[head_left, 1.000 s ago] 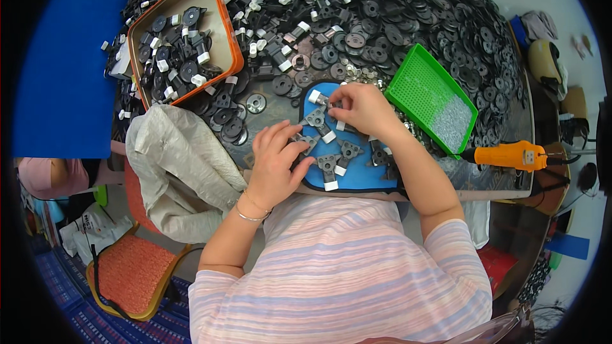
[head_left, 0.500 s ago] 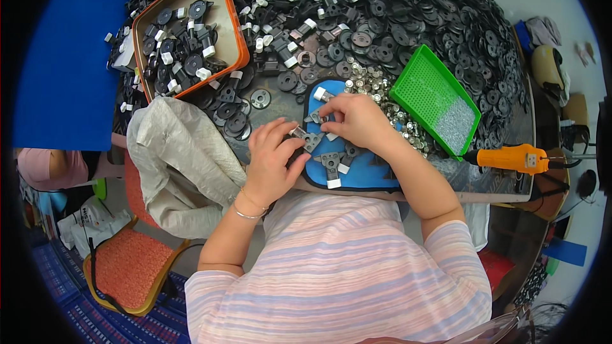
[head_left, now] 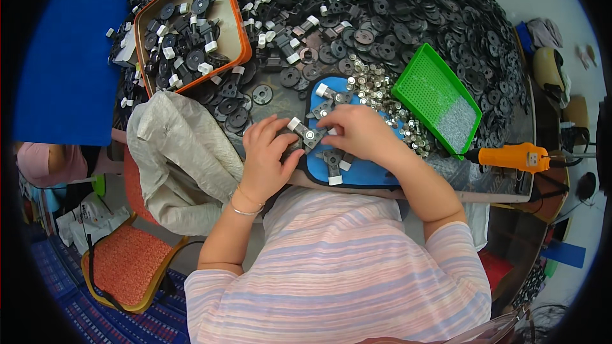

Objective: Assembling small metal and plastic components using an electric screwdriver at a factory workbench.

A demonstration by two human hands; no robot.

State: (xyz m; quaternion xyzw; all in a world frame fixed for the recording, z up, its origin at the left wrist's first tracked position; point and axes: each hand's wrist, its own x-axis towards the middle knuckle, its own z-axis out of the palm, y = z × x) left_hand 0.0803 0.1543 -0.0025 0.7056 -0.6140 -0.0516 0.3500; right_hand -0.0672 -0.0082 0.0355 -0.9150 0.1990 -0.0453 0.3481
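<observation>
While our forearms come in over the striped shirt (head_left: 344,274), our left hand (head_left: 266,156) and right hand (head_left: 358,132) meet at the near-left edge of the blue mat (head_left: 370,169), fingers curled, pinching one black part with a white end cap (head_left: 305,134) between them. More such parts lie on the mat. Right of the mat sits a green mesh tray (head_left: 428,92); beyond it spreads the heap of black discs (head_left: 395,19), and far left of it an orange-rimmed tray (head_left: 191,25).

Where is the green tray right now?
In the head view the green tray sits on the table to the person's right, just beyond the blue mat, with the orange tool near its closer corner.
</observation>
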